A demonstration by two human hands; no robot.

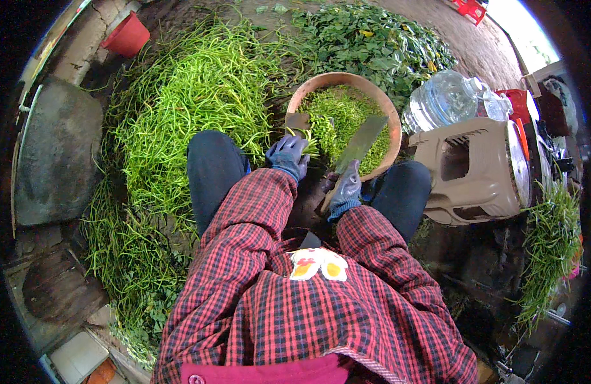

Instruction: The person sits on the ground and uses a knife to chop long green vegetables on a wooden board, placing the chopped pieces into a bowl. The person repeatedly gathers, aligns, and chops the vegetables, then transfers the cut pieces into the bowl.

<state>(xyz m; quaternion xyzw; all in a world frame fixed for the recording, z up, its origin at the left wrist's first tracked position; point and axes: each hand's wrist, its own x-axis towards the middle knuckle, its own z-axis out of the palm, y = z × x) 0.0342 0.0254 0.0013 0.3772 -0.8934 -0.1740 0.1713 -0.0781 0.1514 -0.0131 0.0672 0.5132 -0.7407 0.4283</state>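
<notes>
My gloved left hand (288, 152) is closed around a small bunch of green stems (312, 145) at the left side of a round, rimmed container (394, 115). Chopped green pieces (341, 108) cover much of its inside. In my gloved right hand (347, 186) is a broad-bladed cleaver (365, 139), its blade tilted up and to the right over the chopped greens. The cut ends of the bunch lie left of the blade, apart from it. A dark, flat surface (297, 121) shows just beyond my left hand.
A large heap of long green stems (195, 101) lies to the left. Leafy greens (372, 41) are piled beyond the container. At right are clear plastic jugs (444, 98), a beige plastic stool (463, 168) on its side and more greens (549, 249). A red bucket (127, 36) sits far left.
</notes>
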